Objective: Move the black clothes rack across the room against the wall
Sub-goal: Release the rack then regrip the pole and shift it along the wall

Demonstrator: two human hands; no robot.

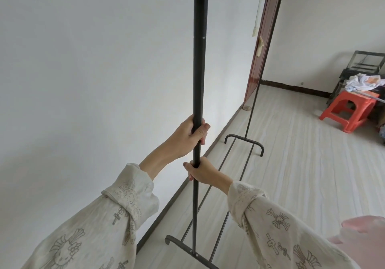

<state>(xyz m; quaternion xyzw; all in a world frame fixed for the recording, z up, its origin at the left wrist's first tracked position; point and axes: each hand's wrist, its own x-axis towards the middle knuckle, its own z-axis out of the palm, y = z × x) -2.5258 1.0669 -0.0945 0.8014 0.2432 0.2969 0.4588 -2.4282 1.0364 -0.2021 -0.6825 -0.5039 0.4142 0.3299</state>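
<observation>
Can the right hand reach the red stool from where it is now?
Probably not. The right hand grips the near pole of the rack by the wall, and the red stool stands far across open floor; nothing blocks it, only distance.

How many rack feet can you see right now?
2. The near foot sits on the floor below the hands, close to the wall; the far foot is near the red door. Neither looks hidden.

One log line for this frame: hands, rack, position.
left hand: gripping near upright | right hand: gripping below | black metal clothes rack: parallel beside white wall | far foot: on floor
</observation>
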